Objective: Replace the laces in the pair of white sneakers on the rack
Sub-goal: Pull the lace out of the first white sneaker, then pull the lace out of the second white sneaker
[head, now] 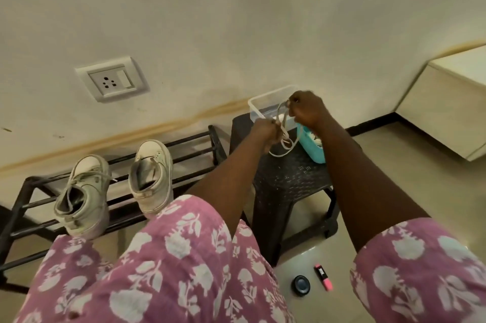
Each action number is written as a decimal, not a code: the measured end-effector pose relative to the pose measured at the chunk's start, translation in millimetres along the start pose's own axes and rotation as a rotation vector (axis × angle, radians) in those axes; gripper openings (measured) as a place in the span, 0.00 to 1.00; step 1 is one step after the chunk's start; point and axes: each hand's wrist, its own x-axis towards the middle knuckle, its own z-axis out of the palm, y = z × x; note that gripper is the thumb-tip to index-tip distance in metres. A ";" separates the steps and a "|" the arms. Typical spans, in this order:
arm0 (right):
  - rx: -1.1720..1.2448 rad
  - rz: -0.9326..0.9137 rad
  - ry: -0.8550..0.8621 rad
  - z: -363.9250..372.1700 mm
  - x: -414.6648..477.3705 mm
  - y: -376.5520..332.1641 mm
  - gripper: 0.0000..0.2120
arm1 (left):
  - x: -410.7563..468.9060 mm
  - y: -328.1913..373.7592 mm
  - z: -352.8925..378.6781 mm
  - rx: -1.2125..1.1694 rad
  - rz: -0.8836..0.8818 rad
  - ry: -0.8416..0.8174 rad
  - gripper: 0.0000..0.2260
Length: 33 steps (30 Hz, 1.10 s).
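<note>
Head view — left hand (265, 133) and right hand (306, 108) both pinch a white lace (285, 142) above the dark stool (289, 178).

Setting: domestic room, at the foot of a painted wall. Evidence:
- lower left: low black metal shoe rack (216, 143) carrying white sneakers (152, 178)
- upper left: switch-and-socket plate (111, 79) on the wall
- centre: dark plastic stool (289, 178)
- right edge: cream cabinet (447, 104)
- pale floor (426, 170) with dark skirting
</note>
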 end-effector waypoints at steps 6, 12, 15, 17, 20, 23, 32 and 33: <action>-0.116 0.097 -0.072 63.1 -14.8 41.2 0.15 | 6.4 -42.9 -11.3 0.658 0.111 0.041 0.12; -0.205 0.042 0.091 97.4 -34.8 57.6 0.15 | 7.7 -50.9 -13.3 0.877 0.128 0.147 0.12; -0.346 -0.037 0.057 114.6 -42.4 63.3 0.20 | 4.0 -52.1 -10.9 0.946 0.138 0.155 0.12; -0.409 -0.041 0.022 121.8 -44.4 66.5 0.22 | 1.7 -47.1 -9.3 0.965 0.147 0.105 0.12; -0.395 -0.011 0.093 124.8 -46.2 68.0 0.23 | -2.6 -37.6 -8.2 0.922 0.097 -0.019 0.12; -0.360 -0.014 0.245 122.2 -48.1 64.0 0.21 | -7.2 -33.6 -8.1 0.841 0.067 -0.155 0.13; -0.275 0.150 0.399 120.7 -63.5 23.5 0.11 | -15.2 -32.7 -40.8 0.778 0.168 0.023 0.12; -0.281 0.111 0.398 124.1 -67.1 16.9 0.11 | -16.0 -33.5 -45.6 0.725 0.185 0.071 0.12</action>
